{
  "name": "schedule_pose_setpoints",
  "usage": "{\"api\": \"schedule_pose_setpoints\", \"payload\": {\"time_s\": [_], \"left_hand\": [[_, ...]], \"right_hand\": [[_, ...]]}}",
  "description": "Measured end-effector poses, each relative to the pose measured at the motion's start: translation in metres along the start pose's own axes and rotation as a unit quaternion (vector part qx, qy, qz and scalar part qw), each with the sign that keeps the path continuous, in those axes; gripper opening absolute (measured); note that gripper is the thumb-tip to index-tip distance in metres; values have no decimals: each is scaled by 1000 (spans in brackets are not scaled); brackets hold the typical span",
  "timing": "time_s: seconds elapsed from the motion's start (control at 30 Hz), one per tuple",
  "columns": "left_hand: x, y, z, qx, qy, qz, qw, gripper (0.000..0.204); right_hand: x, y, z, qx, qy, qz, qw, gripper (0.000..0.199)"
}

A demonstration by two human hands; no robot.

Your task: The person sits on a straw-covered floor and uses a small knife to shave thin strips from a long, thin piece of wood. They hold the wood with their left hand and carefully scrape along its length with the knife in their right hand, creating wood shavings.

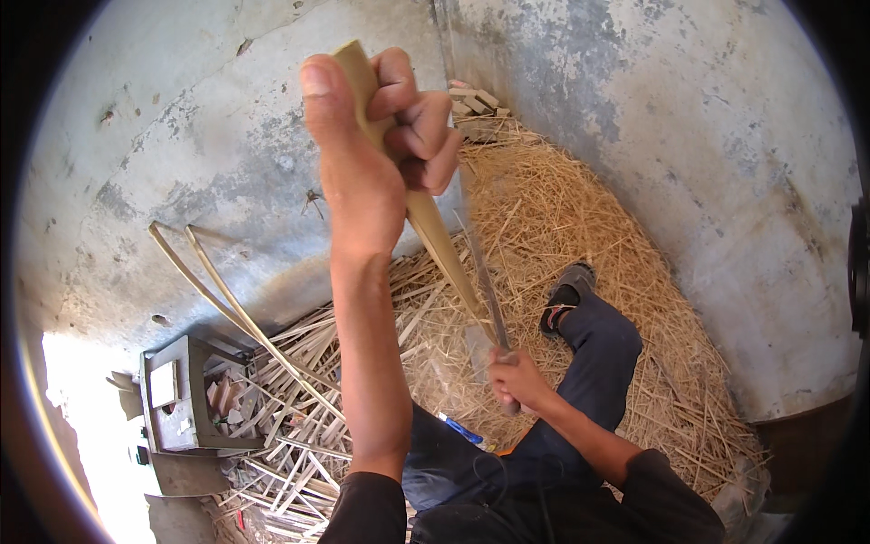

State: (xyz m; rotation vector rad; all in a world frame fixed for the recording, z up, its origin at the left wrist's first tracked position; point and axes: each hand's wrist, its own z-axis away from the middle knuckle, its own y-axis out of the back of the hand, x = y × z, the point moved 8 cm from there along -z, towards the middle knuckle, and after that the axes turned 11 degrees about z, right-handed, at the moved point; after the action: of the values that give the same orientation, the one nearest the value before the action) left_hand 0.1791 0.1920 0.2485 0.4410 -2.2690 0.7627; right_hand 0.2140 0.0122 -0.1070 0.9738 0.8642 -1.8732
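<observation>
High in front of me, my left hand (362,172) is closed round the upper end of a long, pale split-bamboo strip (435,238). The strip slants down and to the right, toward my other hand. Lower down, near my bent leg, my right hand (517,379) grips the handle of a long, narrow-bladed knife (489,288). Its blade points up and lies alongside the lower part of the strip. Whether edge and bamboo touch there I cannot tell. The strip's lower end is partly lost near the right hand.
Straw-like shavings (580,199) cover the floor ahead and to the right. Loose bamboo slats (299,453) lie at the left, where two bent strips (217,281) lean up. A worn wooden box (195,399) holds rubble. Bricks (476,102) sit in the corner between stained walls.
</observation>
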Motion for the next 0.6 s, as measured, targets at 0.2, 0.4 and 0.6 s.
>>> {"api": "schedule_pose_setpoints", "payload": {"time_s": [0.2, 0.4, 0.6], "left_hand": [[0, -4, -1, 4, -2, -23, 1000, 77], [-7, -18, -4, -14, -15, -51, 998, 75], [-7, -13, -3, -27, -17, -14, 999, 67]], "right_hand": [[-20, 12, 2, -14, 13, -51, 999, 13], [-75, 9, 11, -15, 207, -106, 972, 15], [38, 13, -12, -1, -51, -62, 997, 17]]}}
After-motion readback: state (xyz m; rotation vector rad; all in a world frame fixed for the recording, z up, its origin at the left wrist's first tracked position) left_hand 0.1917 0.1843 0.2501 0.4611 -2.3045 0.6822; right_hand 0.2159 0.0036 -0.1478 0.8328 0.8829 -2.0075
